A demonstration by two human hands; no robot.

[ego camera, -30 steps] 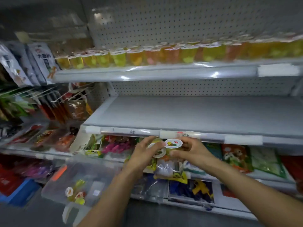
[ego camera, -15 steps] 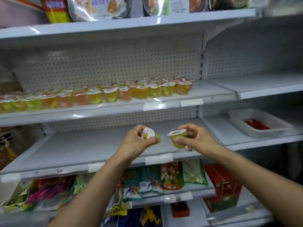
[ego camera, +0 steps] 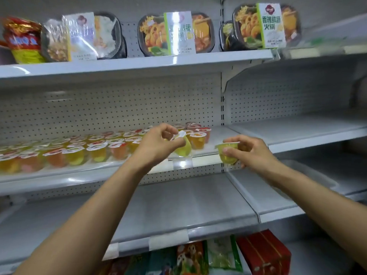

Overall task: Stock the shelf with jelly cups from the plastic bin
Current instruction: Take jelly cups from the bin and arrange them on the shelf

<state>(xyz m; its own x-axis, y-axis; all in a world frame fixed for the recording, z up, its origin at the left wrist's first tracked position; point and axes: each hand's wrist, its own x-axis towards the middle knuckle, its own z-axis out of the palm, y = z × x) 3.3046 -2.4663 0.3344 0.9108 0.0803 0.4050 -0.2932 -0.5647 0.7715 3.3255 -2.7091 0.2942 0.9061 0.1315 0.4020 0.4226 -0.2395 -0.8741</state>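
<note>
**Two jelly cups held at the right end of the stocked shelf**

Left hand [ego camera: 156, 145]: fingers and thumb curled round a yellow-green jelly cup [ego camera: 184, 149]; cup tilted, lid turned toward the hand; held in front of the shelf's front lip [ego camera: 59, 180]. Right hand [ego camera: 253, 152]: fingertips and thumb pinch a second jelly cup [ego camera: 227, 154]; this one upright, lid on top, in front of the upright post [ego camera: 222, 100] between the two bays; the two cups near each other, not touching.

Rows of stocked cups [ego camera: 79, 150] run from the left edge of view along the middle shelf, several deep, orange, yellow and red; the left hand hides part of their right end; the last cups [ego camera: 199, 138] stand just behind the tilted cup; bare shelf surface [ego camera: 219, 132] lies to their right, up to the post.

Surroundings: perforated back panel [ego camera: 119, 108] behind the rows; top shelf carries sleeved meal trays [ego camera: 170, 34] and a red-and-yellow bag [ego camera: 20, 39] at far left; both forearms cross in front of a grey shelf [ego camera: 178, 205] below; beneath it, snack packets [ego camera: 190, 257] and a red box [ego camera: 266, 254]; in the right bay, a translucent tray [ego camera: 317, 176] partly behind the right forearm; contents cannot be told.
</note>
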